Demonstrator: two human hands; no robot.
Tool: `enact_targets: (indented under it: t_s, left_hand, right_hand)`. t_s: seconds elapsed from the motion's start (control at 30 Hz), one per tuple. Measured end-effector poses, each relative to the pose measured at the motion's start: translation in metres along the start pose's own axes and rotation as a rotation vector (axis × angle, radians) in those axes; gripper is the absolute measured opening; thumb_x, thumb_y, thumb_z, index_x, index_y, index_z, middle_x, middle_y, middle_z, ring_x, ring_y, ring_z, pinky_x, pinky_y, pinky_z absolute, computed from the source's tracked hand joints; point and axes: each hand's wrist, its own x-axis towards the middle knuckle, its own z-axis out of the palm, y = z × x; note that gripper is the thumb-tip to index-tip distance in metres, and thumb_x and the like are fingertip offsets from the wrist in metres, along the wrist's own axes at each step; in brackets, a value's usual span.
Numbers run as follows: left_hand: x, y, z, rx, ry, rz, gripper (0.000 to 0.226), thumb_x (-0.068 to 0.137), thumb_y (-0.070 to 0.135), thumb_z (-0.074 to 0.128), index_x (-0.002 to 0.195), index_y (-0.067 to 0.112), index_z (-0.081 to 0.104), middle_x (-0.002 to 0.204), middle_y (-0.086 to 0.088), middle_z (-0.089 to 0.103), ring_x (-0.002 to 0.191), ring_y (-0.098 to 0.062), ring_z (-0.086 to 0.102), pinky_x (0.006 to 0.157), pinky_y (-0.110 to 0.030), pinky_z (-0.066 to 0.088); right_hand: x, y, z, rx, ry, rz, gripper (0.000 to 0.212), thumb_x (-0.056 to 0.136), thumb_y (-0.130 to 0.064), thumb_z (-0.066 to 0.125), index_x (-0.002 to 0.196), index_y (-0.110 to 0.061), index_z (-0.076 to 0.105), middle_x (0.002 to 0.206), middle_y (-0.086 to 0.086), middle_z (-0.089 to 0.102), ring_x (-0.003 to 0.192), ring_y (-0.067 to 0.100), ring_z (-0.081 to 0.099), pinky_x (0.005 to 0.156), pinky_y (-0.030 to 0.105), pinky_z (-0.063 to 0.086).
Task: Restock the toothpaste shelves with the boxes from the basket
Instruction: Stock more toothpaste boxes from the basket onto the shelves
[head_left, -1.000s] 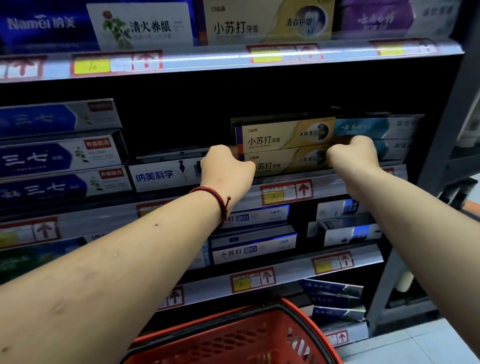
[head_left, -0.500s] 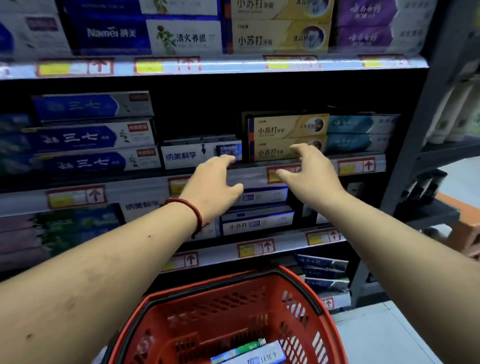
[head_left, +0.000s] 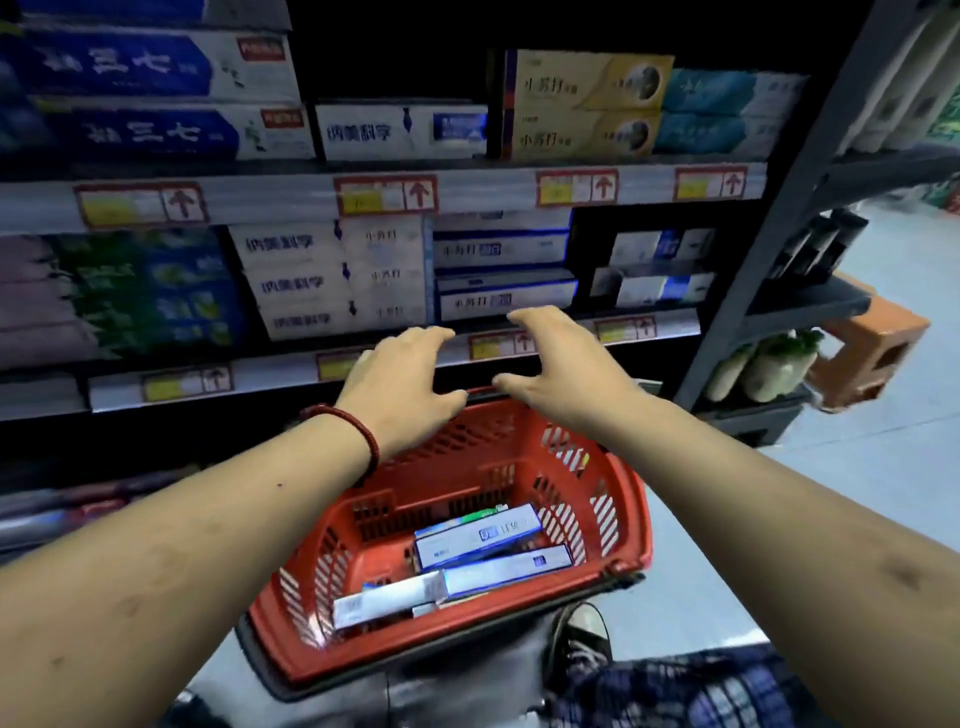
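Both hands have come down off the shelf: the left hand and right hand now hover open, fingers spread and empty, over the far rim of the basket. The boxes lie below them and back toward the body, long axes roughly left to right, and neither hand is clearly nearer. They lie loose on the basket floor, with free room around them.
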Motion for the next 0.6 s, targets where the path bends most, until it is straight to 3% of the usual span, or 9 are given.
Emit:
enact_targets:
  t_s: [0.23,0.6]
  left_hand:
    - [-0.033,-0.028,0.070,0.284,-0.259,0.107,0.076,0.087,0.054,0.064,0.152,0.026,0.037,0.145,-0.002,0.052,0.132,-0.028,0.051,0.108,-0.042,0.041]
    - [-0.038,-0.084,0.175,0.269,-0.560,0.022,0.059,0.089,0.045,0.061,0.140,0.021,0.045,0.139,-0.006,0.056,0.126,-0.032,0.055,0.101,-0.042,0.042]
  right_hand:
    - [-0.029,0.020,0.069,-0.018,-0.305,0.057,0.078,0.080,-0.036,0.082,0.146,-0.014,0.046,0.141,0.006,0.050,0.131,0.023,0.049,0.111,0.029,0.036]
    - [-0.022,0.090,0.171,-0.091,-0.645,0.276,0.078,0.074,-0.027,0.088,0.142,-0.015,0.052,0.139,0.013,0.056,0.124,0.029,0.056,0.097,0.028,0.044]
